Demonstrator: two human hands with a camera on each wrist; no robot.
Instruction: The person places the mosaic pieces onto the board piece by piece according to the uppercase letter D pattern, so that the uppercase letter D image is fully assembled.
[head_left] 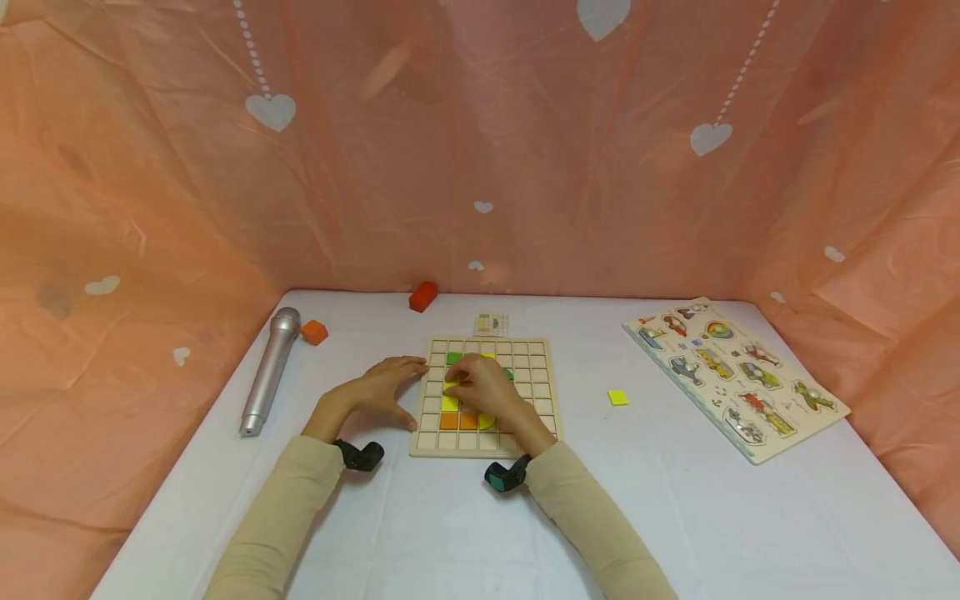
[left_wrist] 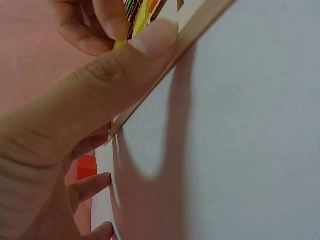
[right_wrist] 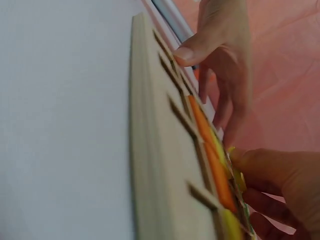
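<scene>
A square wooden grid board [head_left: 542, 390] lies on the table with green, yellow and orange tiles in some of its cells. My right hand [head_left: 491, 392] is over the board's middle, thumb and fingertips pinching a yellow tile [right_wrist: 241, 181] at the left columns. It covers several cells in the head view. My left hand [head_left: 378, 390] is at the board's left side with its fingers spread; in the left wrist view the thumb [left_wrist: 100, 82] lies along the wooden edge. Two orange tiles [head_left: 448, 422] sit in the row below the yellow ones.
A small pattern card [head_left: 491, 324] lies behind the board. A loose yellow tile [head_left: 617, 397] and a picture puzzle board [head_left: 731, 375] are to the right. At left are a silver microphone [head_left: 270, 371] and an orange block [head_left: 314, 332]; a red block [head_left: 423, 297] sits at the back.
</scene>
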